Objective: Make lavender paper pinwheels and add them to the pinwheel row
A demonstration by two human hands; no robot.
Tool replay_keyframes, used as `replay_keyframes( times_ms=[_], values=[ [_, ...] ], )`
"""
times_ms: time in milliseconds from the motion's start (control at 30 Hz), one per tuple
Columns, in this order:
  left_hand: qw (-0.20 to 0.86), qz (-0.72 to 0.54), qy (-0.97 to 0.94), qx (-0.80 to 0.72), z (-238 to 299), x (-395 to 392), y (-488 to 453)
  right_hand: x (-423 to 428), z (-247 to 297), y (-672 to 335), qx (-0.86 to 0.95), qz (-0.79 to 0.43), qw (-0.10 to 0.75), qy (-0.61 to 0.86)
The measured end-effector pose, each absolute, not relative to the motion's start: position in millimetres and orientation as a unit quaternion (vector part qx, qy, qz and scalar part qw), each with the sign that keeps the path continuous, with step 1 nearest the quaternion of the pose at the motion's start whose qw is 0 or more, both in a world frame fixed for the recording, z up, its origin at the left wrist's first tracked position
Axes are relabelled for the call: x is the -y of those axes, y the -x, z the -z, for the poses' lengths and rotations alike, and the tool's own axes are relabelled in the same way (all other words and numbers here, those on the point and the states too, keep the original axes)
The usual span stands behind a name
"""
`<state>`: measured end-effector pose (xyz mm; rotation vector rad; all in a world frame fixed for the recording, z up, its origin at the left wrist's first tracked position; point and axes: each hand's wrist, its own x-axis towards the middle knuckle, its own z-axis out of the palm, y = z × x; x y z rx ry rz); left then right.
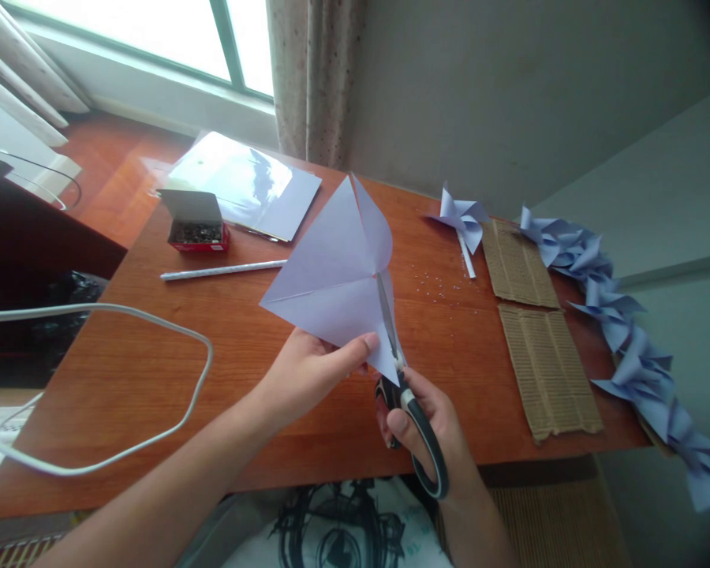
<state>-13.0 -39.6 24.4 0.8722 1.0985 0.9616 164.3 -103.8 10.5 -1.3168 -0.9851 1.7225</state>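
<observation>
My left hand (316,367) pinches the lower edge of a pale lilac sheet of paper (331,252), thumb on top and fingers underneath. The sheet has fold creases, and slits run from its edge toward the middle. With my right hand (435,418) I grip black-and-grey scissors (426,442) by the handles. Their blades lie along the sheet's right side, the tips close to its centre. One flap at the upper right curls up. Part of the right hand's fingers is hidden behind the handles.
A white rolled stick (225,270), a red box of small dark pieces (198,237) and a plastic-wrapped paper pack (242,185) lie left. Rightward are a pinwheel (458,213), paper bits, cardboard pieces (547,371) and several more pinwheels (644,367). A white cable (204,347) loops at left.
</observation>
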Motion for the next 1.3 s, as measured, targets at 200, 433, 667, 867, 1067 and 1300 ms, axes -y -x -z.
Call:
replay_keyframes(
  times_ms=[200, 433, 667, 867, 1067, 1300],
  values=[
    [0.612, -0.511, -0.340, -0.499, -17.2, 39.3, 16.7, 104.6, -11.6, -165.6, 0.378, -0.672, 0.357, 0.527],
    [0.618, -0.529, -0.333, -0.477, -14.6, 39.9, 14.0, 102.5, -15.5, -165.4, 0.373, -0.702, 0.354, 0.492],
    [0.605, -0.533, -0.349, -0.477, -13.5, 40.0, 14.7, 102.3, -17.2, -163.5, 0.372, -0.696, 0.357, 0.500],
    [0.599, -0.529, -0.352, -0.488, -14.0, 39.8, 14.8, 103.6, -18.5, -162.6, 0.380, -0.687, 0.357, 0.506],
    [0.591, -0.525, -0.360, -0.495, -14.2, 39.2, 15.0, 104.8, -19.3, -160.3, 0.371, -0.679, 0.370, 0.515],
    [0.592, -0.524, -0.356, -0.499, -14.7, 39.3, 14.1, 106.3, -17.1, -159.4, 0.366, -0.671, 0.373, 0.526]
  ],
)
